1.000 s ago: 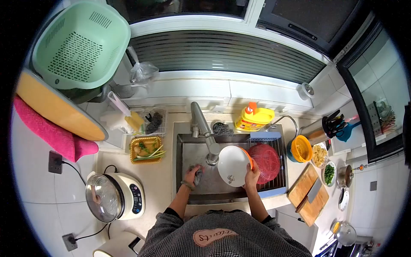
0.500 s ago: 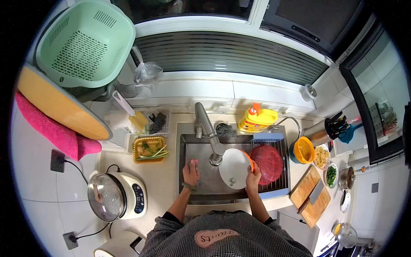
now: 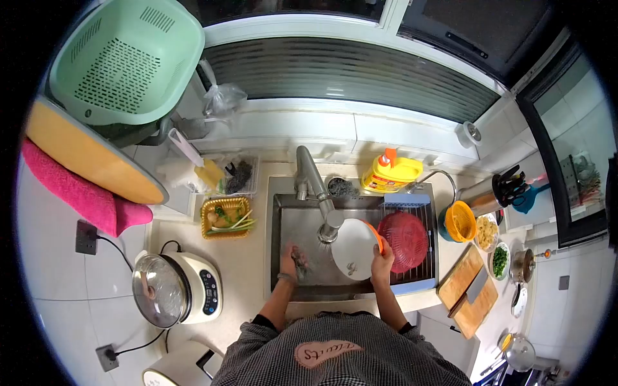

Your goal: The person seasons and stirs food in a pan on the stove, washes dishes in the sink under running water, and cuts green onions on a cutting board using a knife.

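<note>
My right hand [image 3: 382, 260] grips the orange rim of a white bowl [image 3: 353, 248], which is tilted over the sink, thumb on the rim. A few small grey pieces [image 3: 351, 266] lie low inside the bowl. In the left part of the sink [image 3: 315, 280], my left hand [image 3: 289, 262] is curled around a small dark-grey clump [image 3: 299, 258], whose kind I cannot make out. The faucet [image 3: 329, 225] reaches over the sink between the hands, its spout beside the bowl's upper left edge. A red colander [image 3: 404, 241] rests on the drying rack right of the bowl.
A cutting board [image 3: 460, 293] with a knife [image 3: 475, 287] lies to the right, near bowls of chopped greens [image 3: 499, 262] and yellowish food [image 3: 486, 233]. A yellow detergent bottle [image 3: 391, 174] stands behind the sink. On the left are a vegetable basket [image 3: 226, 217] and a cooker [image 3: 183, 289].
My left hand has lowered slightly and turned, and the dark-grey clump now shows in it. My right hand keeps its hold on the bowl. The whole view has shifted a little.
</note>
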